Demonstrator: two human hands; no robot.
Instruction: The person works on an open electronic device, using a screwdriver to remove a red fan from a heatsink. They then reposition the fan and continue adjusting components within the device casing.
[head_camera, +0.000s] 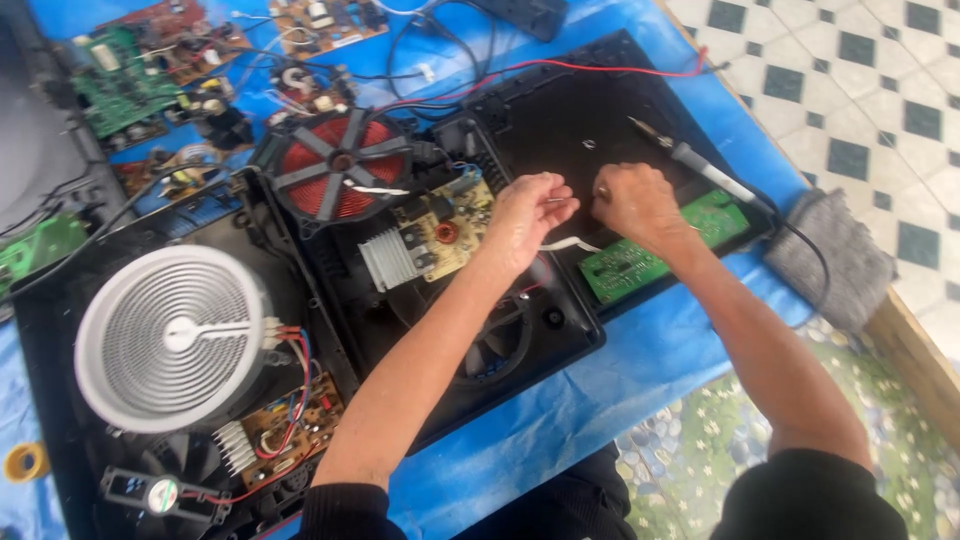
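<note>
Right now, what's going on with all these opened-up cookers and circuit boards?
A person works with both bare hands over an opened black cooktop casing on a blue sheet. The left hand and right hand meet above a green circuit board, pinching something too small to tell. A soldering iron lies just beyond. A red coil and a white ribbed heating disc sit to the left.

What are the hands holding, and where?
The left hand pinches the end of a white flat cable. Whatever the right hand grips is too small to tell.
</note>
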